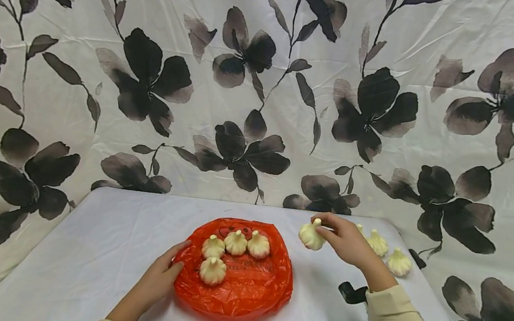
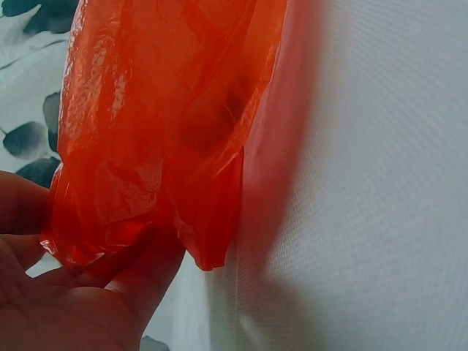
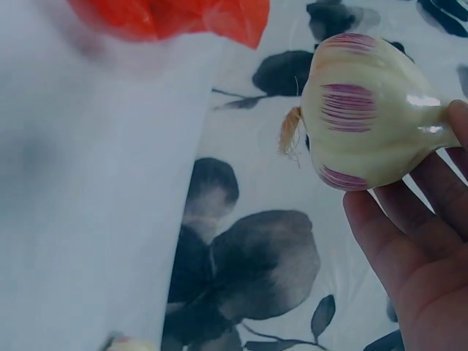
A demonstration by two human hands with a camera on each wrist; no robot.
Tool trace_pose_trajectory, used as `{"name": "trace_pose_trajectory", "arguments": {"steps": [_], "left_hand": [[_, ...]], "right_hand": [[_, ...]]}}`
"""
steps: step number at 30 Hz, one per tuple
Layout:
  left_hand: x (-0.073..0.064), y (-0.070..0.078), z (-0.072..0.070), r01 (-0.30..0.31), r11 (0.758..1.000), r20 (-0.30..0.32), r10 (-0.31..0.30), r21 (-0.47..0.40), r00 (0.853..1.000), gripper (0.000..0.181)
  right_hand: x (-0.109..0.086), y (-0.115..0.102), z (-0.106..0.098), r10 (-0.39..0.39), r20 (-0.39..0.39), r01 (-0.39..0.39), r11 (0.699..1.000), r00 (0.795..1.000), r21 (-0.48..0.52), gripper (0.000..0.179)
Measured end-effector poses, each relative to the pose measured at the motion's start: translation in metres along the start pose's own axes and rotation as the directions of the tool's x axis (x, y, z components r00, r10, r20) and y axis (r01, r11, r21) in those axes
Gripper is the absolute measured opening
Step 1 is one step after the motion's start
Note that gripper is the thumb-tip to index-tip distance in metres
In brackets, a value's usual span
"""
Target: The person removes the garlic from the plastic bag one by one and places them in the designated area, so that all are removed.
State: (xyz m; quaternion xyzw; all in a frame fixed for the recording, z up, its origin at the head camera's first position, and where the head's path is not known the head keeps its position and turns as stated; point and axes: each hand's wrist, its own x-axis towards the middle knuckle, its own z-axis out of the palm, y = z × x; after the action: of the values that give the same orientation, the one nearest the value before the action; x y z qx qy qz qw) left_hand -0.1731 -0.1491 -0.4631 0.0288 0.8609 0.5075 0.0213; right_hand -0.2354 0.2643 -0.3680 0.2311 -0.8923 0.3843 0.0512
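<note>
A red plastic bag (image 1: 249,285) with a rounded outline sits on the white-covered table. Several garlic bulbs (image 1: 213,271) lie on top of it in a curved line. My left hand (image 1: 159,273) grips the bag's left edge; close up in the left wrist view, fingers and thumb hold the crinkled red plastic (image 2: 146,110). To the right of the bag, my right hand (image 1: 349,242) pinches one garlic bulb (image 1: 311,235) by its stem, above the table. The right wrist view shows that bulb (image 3: 365,117) with purple streaks and a tuft of brown roots.
Beyond my right wrist, more garlic bulbs (image 1: 399,263) stand near the table's right edge, one partly hidden by the hand. The white table (image 1: 92,247) meets a hanging floral cloth (image 1: 226,96) at its back. Black straps (image 1: 353,293) sit on both wrists.
</note>
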Motion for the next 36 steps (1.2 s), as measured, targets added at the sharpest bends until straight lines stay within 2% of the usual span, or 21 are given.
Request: {"name": "trace_pose_trajectory", "arguments": {"steps": [16,23,30,36], "left_hand": [[-0.001,-0.001,0.000,0.000,1.000,-0.001,0.000,-0.001,1.000,0.053],[-0.001,0.000,0.001,0.010,1.000,-0.004,-0.010,0.000,1.000,0.053],[-0.003,-0.001,0.001,-0.053,0.999,-0.032,0.053,0.004,0.998,0.052],[-0.001,-0.002,0.001,-0.028,1.000,-0.018,0.028,0.009,0.999,0.052]], "right_hand": [[-0.014,0.028,-0.017,0.052,-0.082,-0.055,0.998,0.995,-0.041,0.029],[-0.023,0.039,-0.024,0.108,-0.090,-0.111,0.994,0.990,-0.023,0.032],[-0.029,0.048,-0.027,0.161,-0.114,-0.166,0.985,0.980,-0.043,0.037],[-0.032,0.058,-0.030,0.204,-0.121,-0.211,0.976,0.971,-0.045,0.038]]}}
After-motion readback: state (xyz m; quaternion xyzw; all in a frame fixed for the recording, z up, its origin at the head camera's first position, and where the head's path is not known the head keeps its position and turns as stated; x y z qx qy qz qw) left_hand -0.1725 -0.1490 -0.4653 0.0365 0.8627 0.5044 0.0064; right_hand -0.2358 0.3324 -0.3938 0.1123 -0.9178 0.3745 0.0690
